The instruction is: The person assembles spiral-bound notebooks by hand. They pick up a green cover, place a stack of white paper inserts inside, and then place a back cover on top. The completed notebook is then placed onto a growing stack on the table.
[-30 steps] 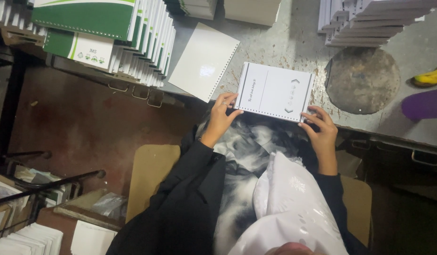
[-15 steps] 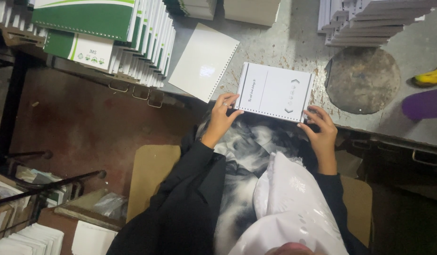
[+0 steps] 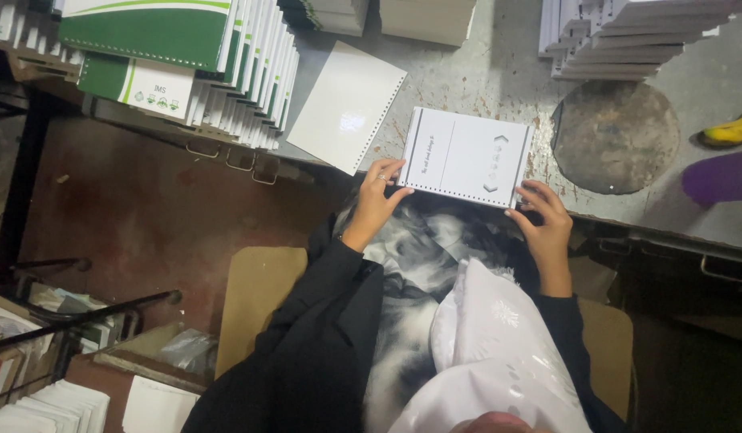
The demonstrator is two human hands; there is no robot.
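My fingertips are tucked under the near edge of the white punched sheet stack (image 3: 467,156), so my grip there is hidden. The yellow curved thing (image 3: 732,128) and purple shape (image 3: 720,176) run off the right edge. Small marks on the sheet are unreadable.

I sit on a tan wooden chair (image 3: 255,305) at a worn grey table (image 3: 483,76), its surface scuffed and rust-flecked, with a dark round patch (image 3: 616,136). The floor (image 3: 146,200) below is dull reddish-brown. Light is dim, and a black metal rack (image 3: 74,317) stands beside me.
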